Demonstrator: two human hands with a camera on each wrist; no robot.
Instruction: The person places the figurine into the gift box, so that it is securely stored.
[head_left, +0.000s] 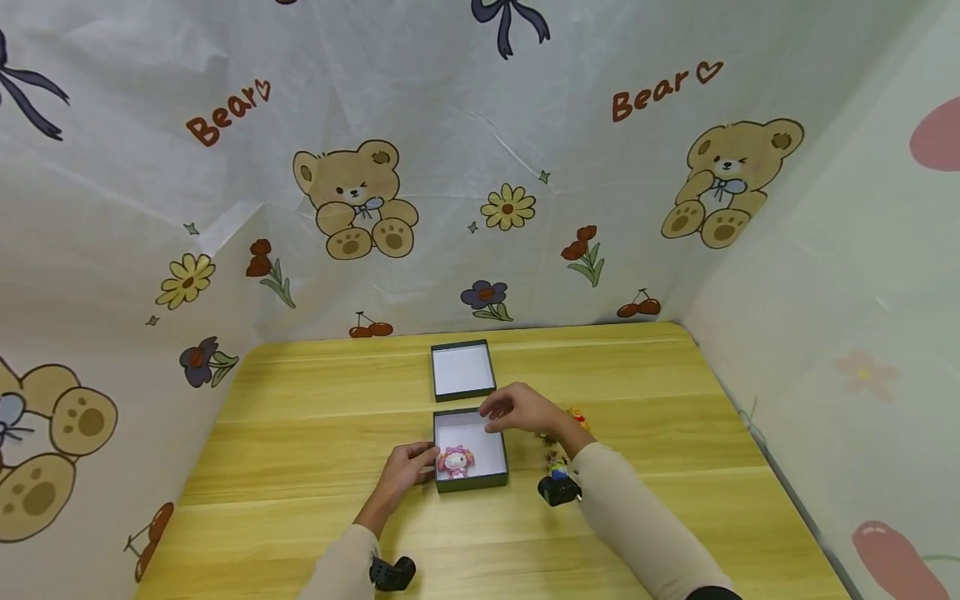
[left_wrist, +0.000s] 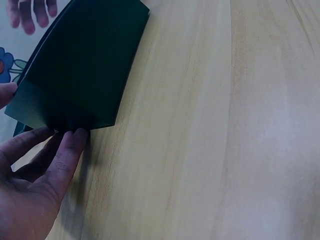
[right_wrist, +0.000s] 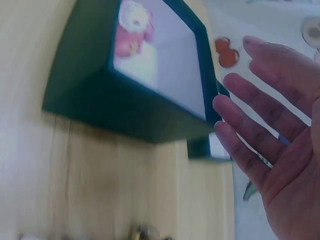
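Observation:
A square dark green box (head_left: 471,482) with a white inside sits on the table, its top uncovered. A small pink-and-white toy figure (head_left: 455,461) rests in its near left corner. My left hand (head_left: 406,472) holds the box by its left wall, one finger at the rim and other fingertips against the outside. Over the far right corner of the box hovers my right hand (head_left: 519,408), fingers loosely bent and nothing in them. The right wrist view shows that palm (right_wrist: 292,170) bare, with fingers spread beside the rim.
Just behind the box lies its matching lid (head_left: 463,370), white inside up. Small toy figures (head_left: 557,461) stand to the right, partly hidden by my right forearm. A yellow wood-grain table (head_left: 315,400) meets a bear-printed cloth at the back.

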